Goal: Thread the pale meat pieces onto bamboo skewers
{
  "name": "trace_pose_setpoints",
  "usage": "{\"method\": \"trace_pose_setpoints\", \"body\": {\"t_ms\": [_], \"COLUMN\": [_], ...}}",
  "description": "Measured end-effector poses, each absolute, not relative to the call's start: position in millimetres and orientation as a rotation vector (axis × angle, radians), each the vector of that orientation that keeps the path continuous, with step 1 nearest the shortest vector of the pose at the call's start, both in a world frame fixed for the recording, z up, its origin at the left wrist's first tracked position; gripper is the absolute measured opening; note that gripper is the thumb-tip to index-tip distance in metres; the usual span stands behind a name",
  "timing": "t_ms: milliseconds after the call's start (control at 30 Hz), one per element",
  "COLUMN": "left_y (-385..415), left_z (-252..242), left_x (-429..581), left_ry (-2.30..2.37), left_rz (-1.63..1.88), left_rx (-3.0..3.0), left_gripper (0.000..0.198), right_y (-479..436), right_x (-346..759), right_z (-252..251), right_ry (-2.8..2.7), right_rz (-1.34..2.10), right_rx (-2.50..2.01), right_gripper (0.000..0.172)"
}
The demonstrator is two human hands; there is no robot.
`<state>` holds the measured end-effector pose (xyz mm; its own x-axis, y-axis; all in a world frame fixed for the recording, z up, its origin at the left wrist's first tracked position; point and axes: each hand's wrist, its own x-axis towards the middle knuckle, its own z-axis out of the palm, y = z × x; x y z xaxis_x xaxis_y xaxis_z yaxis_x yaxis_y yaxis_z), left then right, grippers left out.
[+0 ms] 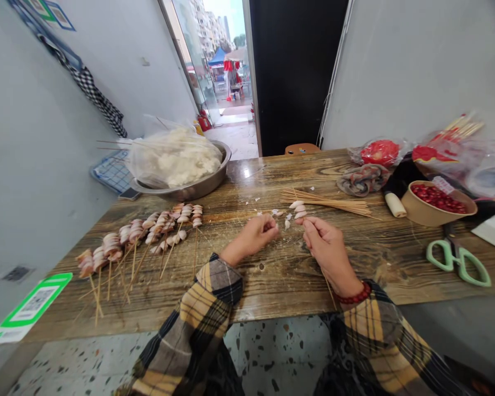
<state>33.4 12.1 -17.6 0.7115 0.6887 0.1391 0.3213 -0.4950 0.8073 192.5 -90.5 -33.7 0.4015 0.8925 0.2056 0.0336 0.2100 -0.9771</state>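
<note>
1. Head view shows the right hand (pixel 328 247) at the desk's (pixel 272 275) middle, fingers clenched around a thin skewer (pixel 330 293); its bare end runs out under the wrist toward 5 o'clock.
2. At the skewer's other end, just past the right fingertips toward 11 o'clock, 3 pale meat pieces (pixel 299 209) sit on the stick, touching one another.
3. Left hand (pixel 256 234) lies at 9 o'clock of the right hand, close by but apart. Its fingers are curled with the tips drawn together and aimed at the meat pieces; whether a bit is pinched between them cannot be told.
4. Loose bits (pixel 287 223) lie on the desk between the 2 hands' fingertips, more at 12 o'clock of the left hand.
5. A pile of bare sticks (pixel 330 202) lies flat just beyond the meat pieces, at 1 o'clock of the right hand.
6. Finished skewers (pixel 148 236) lie in a fanned row at 9 o'clock of the left hand, well apart.
7. A metal basin (pixel 190 190) with a plastic bag of white stuff stands at 11 o'clock, far side of the desk.
8. At 3 o'clock of the right hand: a paper bowl (pixel 421 212) of red pieces, and nearer the desk's edge green scissors (pixel 457 261).
9. A red bead bracelet (pixel 355 297) circles the right wrist.
</note>
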Motion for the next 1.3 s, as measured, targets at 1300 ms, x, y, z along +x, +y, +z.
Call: {"method": "trace_pose_setpoints", "body": {"t_ms": [1300], "left_y": [17.8], "left_z": [-8.5], "left_x": [23.4], "left_ry": [0.649], "left_rz": [0.941], "left_rx": [1.036], "left_gripper": [0.033], "right_y": [-95.9], "right_x": [182.5], "right_z": [-36.9], "right_ry": [-1.609], "right_rz": [0.608], "right_rx": [-1.378], "right_gripper": [0.030]}}
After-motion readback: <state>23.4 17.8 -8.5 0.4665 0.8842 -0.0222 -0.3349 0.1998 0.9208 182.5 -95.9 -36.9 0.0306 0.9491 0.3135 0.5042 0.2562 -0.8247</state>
